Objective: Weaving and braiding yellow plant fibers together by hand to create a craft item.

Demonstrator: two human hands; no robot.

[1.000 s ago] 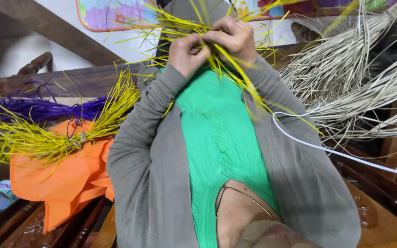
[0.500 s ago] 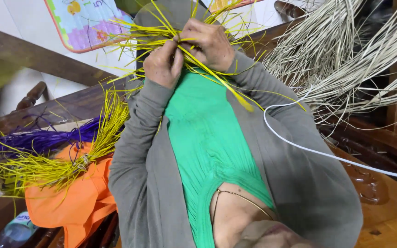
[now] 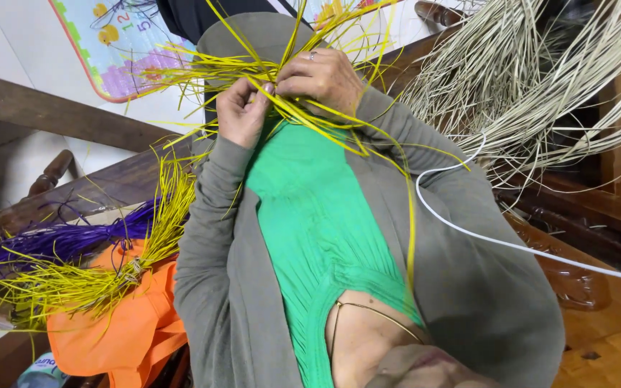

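Wood fills the surroundings in the head view: a dark carved wooden bench (image 3: 95, 190) on one side, and polished brown boards (image 3: 612, 345) at the lower corner. A colourful play mat (image 3: 109, 50) leans against the white wall. On the bench lies an orange cloth (image 3: 120, 334), and over it a tied bundle of yellow straw (image 3: 88, 280) crossed with a purple bundle (image 3: 59, 241). A large sheaf of pale undyed straw (image 3: 540, 79) hangs opposite, with a white cable (image 3: 504, 241) running beneath it.

The yellow strands (image 3: 289, 108) being worked fan out from between the two hands: most splay sideways and away toward the mat, while several long ones run down along the green top, one reaching nearly to the collar. The left hand (image 3: 242, 115) is curled closed, pinching the strands where they meet. The right hand (image 3: 321, 75), touching it, has fingers bent over the same knot, gripping the strands from the other side.
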